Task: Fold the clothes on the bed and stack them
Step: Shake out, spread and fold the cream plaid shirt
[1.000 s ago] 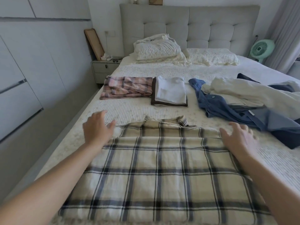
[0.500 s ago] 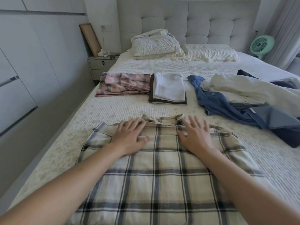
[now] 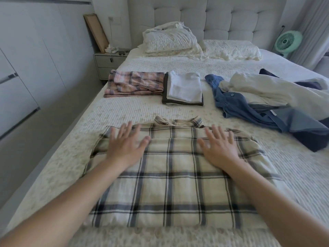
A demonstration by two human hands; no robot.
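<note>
The plaid shirt [image 3: 176, 173] lies flat at the near end of the bed [image 3: 135, 111]. Both hands have slid outward from its middle since half a second ago; left hand [image 3: 127, 146] and right hand [image 3: 219, 148] press it with fingers spread flat, gripping nothing. Looks like smoothing before the next fold. Two folded stacks [image 3: 160, 87] wait beyond, unfolded clothes [image 3: 258, 104] to the right. No readable labels anywhere.
</note>
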